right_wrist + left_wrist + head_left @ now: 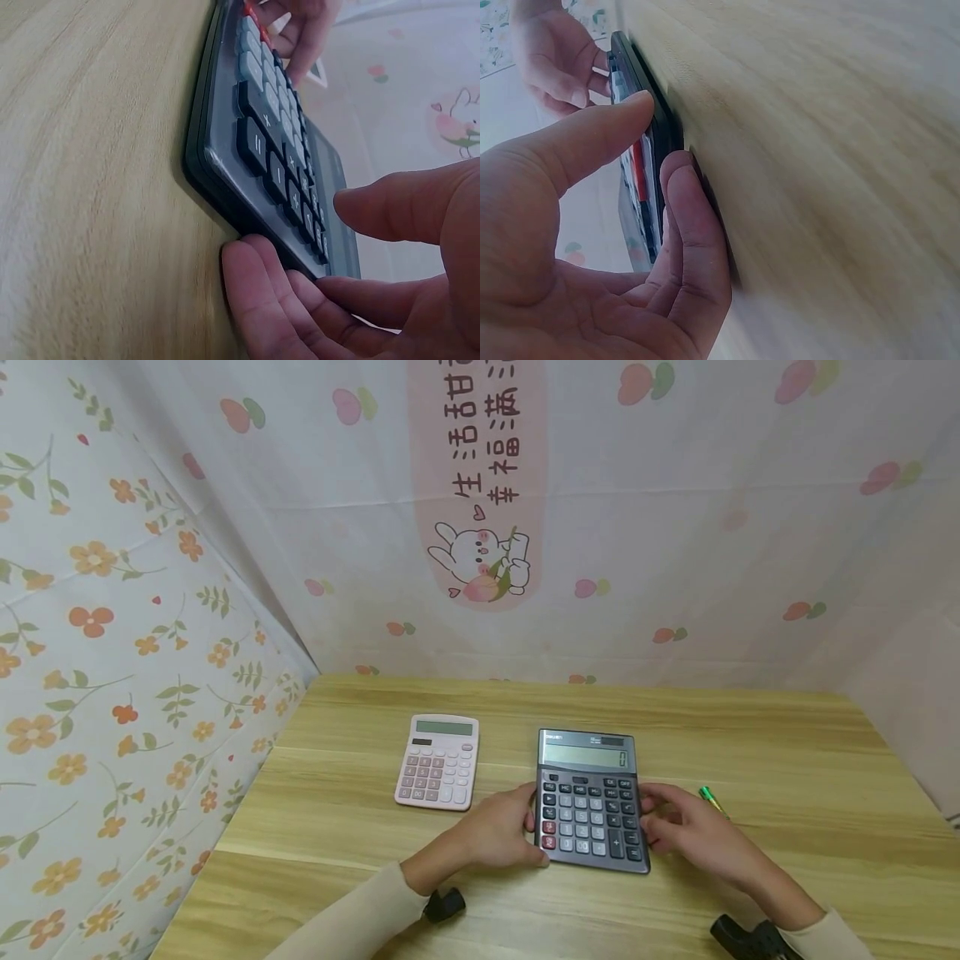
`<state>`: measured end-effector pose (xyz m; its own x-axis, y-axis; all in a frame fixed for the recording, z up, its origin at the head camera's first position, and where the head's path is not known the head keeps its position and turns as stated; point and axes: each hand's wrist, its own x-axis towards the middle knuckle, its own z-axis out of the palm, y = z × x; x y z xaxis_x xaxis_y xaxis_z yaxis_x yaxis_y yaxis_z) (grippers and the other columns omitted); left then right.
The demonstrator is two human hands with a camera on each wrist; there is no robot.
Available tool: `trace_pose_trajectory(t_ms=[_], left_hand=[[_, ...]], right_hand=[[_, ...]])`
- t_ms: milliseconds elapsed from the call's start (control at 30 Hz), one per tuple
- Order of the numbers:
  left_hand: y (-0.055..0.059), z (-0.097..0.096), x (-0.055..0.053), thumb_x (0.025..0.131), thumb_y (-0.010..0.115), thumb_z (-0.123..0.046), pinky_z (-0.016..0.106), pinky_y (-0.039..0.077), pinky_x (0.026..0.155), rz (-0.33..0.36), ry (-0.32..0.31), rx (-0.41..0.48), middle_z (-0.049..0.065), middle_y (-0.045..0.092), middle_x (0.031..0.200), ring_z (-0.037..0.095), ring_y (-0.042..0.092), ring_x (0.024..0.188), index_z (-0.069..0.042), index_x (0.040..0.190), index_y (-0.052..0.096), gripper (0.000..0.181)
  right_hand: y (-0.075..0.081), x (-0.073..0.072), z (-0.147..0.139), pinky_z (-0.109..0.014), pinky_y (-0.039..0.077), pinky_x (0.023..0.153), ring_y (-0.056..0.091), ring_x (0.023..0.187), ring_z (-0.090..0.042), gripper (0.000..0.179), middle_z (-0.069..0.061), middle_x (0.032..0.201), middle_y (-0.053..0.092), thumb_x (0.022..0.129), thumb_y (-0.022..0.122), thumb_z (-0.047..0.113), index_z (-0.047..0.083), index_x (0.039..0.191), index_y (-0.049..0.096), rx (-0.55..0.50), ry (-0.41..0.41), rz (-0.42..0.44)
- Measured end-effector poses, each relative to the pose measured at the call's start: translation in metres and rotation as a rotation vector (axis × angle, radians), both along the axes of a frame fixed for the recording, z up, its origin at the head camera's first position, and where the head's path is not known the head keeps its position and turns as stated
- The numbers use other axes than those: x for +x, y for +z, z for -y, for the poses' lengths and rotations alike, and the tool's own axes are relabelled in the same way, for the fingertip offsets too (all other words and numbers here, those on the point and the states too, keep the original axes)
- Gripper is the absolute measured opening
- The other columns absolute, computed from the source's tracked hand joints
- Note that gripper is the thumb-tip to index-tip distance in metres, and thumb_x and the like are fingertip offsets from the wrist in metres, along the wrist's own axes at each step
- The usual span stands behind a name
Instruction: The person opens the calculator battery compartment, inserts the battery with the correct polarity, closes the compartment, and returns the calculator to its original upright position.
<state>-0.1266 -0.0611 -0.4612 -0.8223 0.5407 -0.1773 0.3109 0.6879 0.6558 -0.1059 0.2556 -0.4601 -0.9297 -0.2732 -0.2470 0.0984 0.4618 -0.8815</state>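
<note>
A dark grey desk calculator (588, 822) with black, grey and red keys lies face up between the two hands, its display reading 0. My left hand (498, 831) holds its left edge; in the left wrist view the thumb (622, 124) lies at the upper edge and the fingers (697, 232) at the lower side. My right hand (697, 831) is at the opposite edge. In the right wrist view its fingertips (255, 259) touch the lower rim, with the thumb (397, 206) above them. Whether that thumb touches the calculator is hard to tell.
A smaller pink calculator (438, 764) lies to the left on the wooden table (315, 827). Partly behind the right hand is a green pen-like object (712, 799). Patterned cloths (352, 568) hang behind and to the left of the table.
</note>
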Motion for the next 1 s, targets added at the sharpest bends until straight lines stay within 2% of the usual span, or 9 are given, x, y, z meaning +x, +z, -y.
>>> trace_pose_trajectory(t_ms=[100, 400, 667, 1000], left_hand=[[-0.001, -0.004, -0.002, 0.075, 0.100, -0.026, 0.024, 0.046, 0.065, -0.005, -0.005, 0.007, -0.011, 0.062, 0.084, 0.006, 0.055, 0.069, -0.012, 0.128, 0.060, 0.068], [-0.001, -0.014, -0.007, 0.076, 0.101, -0.021, 0.024, 0.046, 0.066, 0.002, -0.024, 0.039, -0.006, 0.063, 0.085, 0.007, 0.055, 0.071, -0.007, 0.139, 0.060, 0.077], [0.001, -0.025, -0.009, 0.077, 0.099, -0.022, 0.024, 0.046, 0.065, 0.004, -0.033, 0.040, -0.005, 0.062, 0.084, 0.008, 0.055, 0.071, -0.008, 0.136, 0.060, 0.072], [-0.001, -0.037, -0.014, 0.077, 0.099, -0.021, 0.025, 0.046, 0.065, 0.008, -0.036, 0.048, -0.004, 0.062, 0.084, 0.008, 0.056, 0.072, -0.009, 0.135, 0.060, 0.071]], right_hand=[[0.001, 0.000, -0.002, -0.038, 0.065, 0.077, 0.073, 0.102, -0.029, 0.065, -0.030, 0.137, 0.058, 0.107, 0.065, 0.005, -0.022, 0.157, 0.035, 0.005, -0.002, -0.005], [0.003, 0.000, -0.009, -0.038, 0.065, 0.077, 0.073, 0.104, -0.029, 0.067, -0.032, 0.138, 0.056, 0.106, 0.066, 0.007, -0.022, 0.158, 0.035, 0.039, -0.022, -0.005], [0.005, 0.004, -0.015, -0.035, 0.065, 0.076, 0.072, 0.105, -0.029, 0.065, -0.029, 0.138, 0.057, 0.106, 0.068, 0.008, -0.019, 0.158, 0.039, 0.089, -0.055, -0.015], [0.002, 0.005, -0.026, -0.034, 0.064, 0.076, 0.072, 0.106, -0.029, 0.063, -0.028, 0.134, 0.061, 0.106, 0.068, 0.008, -0.022, 0.154, 0.041, 0.129, -0.052, -0.071]])
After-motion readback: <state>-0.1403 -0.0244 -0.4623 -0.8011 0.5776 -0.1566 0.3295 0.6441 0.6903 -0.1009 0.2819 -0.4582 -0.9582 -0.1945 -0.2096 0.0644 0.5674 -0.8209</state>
